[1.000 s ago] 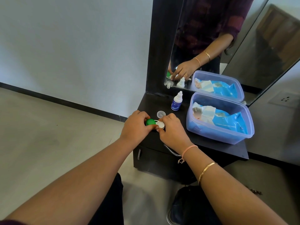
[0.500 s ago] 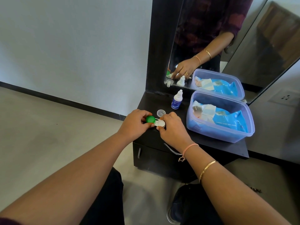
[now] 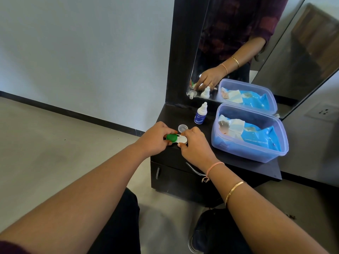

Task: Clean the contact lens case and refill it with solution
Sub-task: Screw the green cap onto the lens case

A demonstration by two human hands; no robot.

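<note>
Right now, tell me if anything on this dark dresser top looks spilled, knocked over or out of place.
Nothing stands out. The small white dropper bottle stands upright, a clear round cap lies loose beside it, and the blue plastic tub sits flat. Both hands, left and right, hold the green-and-white contact lens case. No liquid shows.

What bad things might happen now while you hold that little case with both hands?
The lens case sits near the front edge of the dark cabinet top, held by the left hand and right hand; a slip might send it to the floor. The small clear cap lies loose just behind the fingers and could get knocked off. The solution bottle stands close by, so a reaching hand might tip it.
</note>
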